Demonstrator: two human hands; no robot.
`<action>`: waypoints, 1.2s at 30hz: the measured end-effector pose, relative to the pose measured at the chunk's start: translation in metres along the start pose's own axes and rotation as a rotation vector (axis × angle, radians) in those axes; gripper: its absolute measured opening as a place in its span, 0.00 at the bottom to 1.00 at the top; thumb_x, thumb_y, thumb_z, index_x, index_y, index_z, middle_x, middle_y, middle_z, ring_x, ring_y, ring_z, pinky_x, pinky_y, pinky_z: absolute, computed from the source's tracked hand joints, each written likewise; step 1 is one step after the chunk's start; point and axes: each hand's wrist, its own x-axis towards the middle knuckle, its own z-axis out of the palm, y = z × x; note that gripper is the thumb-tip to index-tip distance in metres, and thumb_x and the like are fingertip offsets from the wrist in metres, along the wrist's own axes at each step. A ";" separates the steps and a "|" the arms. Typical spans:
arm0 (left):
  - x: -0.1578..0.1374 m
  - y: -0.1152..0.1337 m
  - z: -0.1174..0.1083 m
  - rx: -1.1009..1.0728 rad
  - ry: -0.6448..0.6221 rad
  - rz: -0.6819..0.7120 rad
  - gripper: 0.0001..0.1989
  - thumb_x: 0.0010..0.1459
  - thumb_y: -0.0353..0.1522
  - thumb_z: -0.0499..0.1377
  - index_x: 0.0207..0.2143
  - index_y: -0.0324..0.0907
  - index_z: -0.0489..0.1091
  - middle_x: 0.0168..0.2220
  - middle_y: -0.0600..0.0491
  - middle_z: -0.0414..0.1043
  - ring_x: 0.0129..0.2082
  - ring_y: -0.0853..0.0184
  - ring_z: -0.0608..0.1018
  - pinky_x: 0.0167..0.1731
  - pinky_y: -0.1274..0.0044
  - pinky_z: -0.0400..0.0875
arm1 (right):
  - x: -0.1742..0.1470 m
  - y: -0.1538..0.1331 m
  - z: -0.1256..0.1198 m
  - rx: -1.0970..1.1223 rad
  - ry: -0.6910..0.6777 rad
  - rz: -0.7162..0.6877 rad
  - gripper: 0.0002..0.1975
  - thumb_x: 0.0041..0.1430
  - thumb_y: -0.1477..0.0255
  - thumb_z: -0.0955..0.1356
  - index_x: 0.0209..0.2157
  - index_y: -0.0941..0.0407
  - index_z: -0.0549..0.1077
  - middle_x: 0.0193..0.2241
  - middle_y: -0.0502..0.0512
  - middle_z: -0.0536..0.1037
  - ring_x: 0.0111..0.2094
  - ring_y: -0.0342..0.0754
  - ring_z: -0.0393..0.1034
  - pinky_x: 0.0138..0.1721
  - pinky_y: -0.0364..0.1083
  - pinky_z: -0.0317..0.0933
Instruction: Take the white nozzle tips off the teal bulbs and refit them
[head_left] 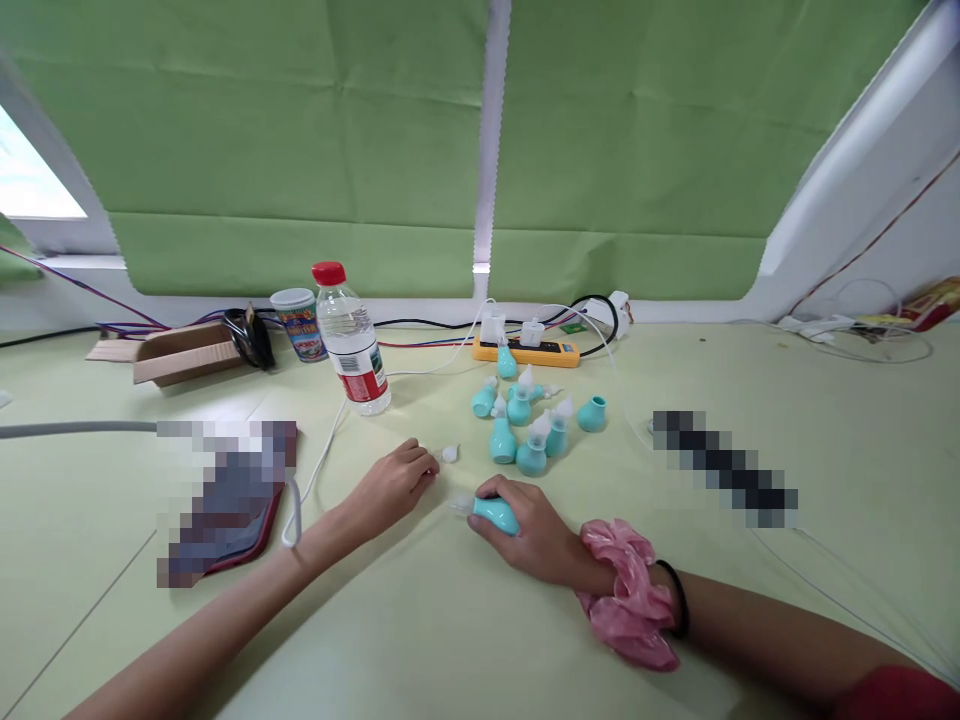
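Note:
My right hand (pixel 529 530) is wrapped round a teal bulb nasal aspirator (pixel 496 514), whose clear nozzle points left. A pink scrunchie and a black band circle the right wrist. To the left, my left hand (pixel 397 478) has its fingers curled and pinched together at one end of a small clear nozzle tip (pixel 450 454). Beyond both hands stands a loose cluster of similar teal aspirators (pixel 532 458), some upright with clear tips and some lying down. A teal bulb without a tip (pixel 592 413) sits at the cluster's right.
A water bottle (pixel 352 345) with a red cap stands at the back left, beside a patterned cup (pixel 301 325) and an open cardboard box (pixel 187 352). Along the wall lies an orange power strip (pixel 525 351) with plugs and cables. Blurred-out items lie left and right.

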 end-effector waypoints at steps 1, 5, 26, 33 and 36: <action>-0.001 -0.001 0.001 -0.008 0.016 0.018 0.09 0.55 0.26 0.47 0.27 0.38 0.66 0.25 0.51 0.66 0.28 0.68 0.67 0.26 0.78 0.64 | 0.000 0.000 0.000 0.002 -0.008 0.006 0.06 0.53 0.70 0.63 0.34 0.56 0.63 0.29 0.52 0.71 0.31 0.46 0.66 0.33 0.44 0.59; -0.001 -0.001 -0.006 0.012 0.226 0.035 0.07 0.56 0.27 0.48 0.31 0.39 0.66 0.27 0.51 0.68 0.30 0.69 0.69 0.29 0.78 0.65 | 0.000 -0.001 -0.001 0.036 0.001 0.039 0.06 0.54 0.70 0.63 0.34 0.55 0.62 0.30 0.52 0.71 0.32 0.46 0.66 0.33 0.44 0.60; 0.017 0.013 0.020 -0.157 0.374 -0.204 0.19 0.60 0.34 0.37 0.53 0.43 0.49 0.57 0.44 0.45 0.55 0.58 0.52 0.47 0.62 0.53 | 0.004 0.000 -0.002 0.227 0.026 0.152 0.07 0.54 0.69 0.63 0.34 0.56 0.61 0.29 0.51 0.69 0.30 0.44 0.64 0.33 0.43 0.58; 0.000 0.055 0.003 0.001 0.241 0.103 0.12 0.53 0.33 0.48 0.20 0.39 0.61 0.19 0.53 0.60 0.25 0.67 0.63 0.29 0.72 0.56 | -0.003 -0.006 0.000 0.313 0.099 0.046 0.12 0.45 0.67 0.68 0.29 0.55 0.60 0.24 0.47 0.67 0.25 0.42 0.62 0.28 0.41 0.58; 0.000 0.068 0.000 -0.335 0.074 0.010 0.18 0.56 0.33 0.45 0.14 0.40 0.49 0.14 0.59 0.48 0.17 0.74 0.54 0.20 0.78 0.51 | -0.007 -0.015 -0.003 0.356 0.101 -0.005 0.13 0.44 0.67 0.68 0.27 0.55 0.58 0.22 0.46 0.66 0.23 0.41 0.61 0.26 0.40 0.57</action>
